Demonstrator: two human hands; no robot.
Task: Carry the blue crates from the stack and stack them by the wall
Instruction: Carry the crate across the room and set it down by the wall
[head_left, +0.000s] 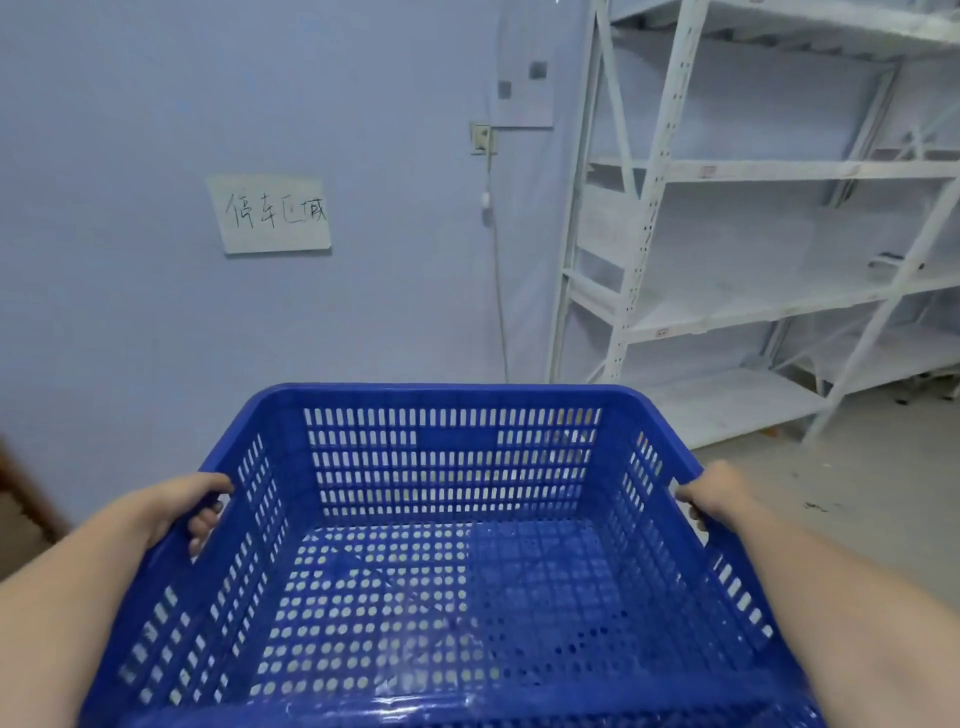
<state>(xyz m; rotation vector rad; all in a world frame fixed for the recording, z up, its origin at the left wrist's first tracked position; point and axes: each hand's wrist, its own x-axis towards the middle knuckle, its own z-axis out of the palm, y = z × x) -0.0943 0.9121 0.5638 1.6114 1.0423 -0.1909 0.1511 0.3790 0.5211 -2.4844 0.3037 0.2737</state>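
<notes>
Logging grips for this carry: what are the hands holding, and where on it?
Both hold one empty blue perforated plastic crate: left hand and right hand each grip a side-wall handle opening.

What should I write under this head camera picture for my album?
Both hands, left and right, carry an empty blue crate toward the wall.

A storeroom or small warehouse: white slotted-steel shelving racks stand against a plain pale-blue wall bearing a handwritten paper sign, over a bare grey concrete floor.
</notes>
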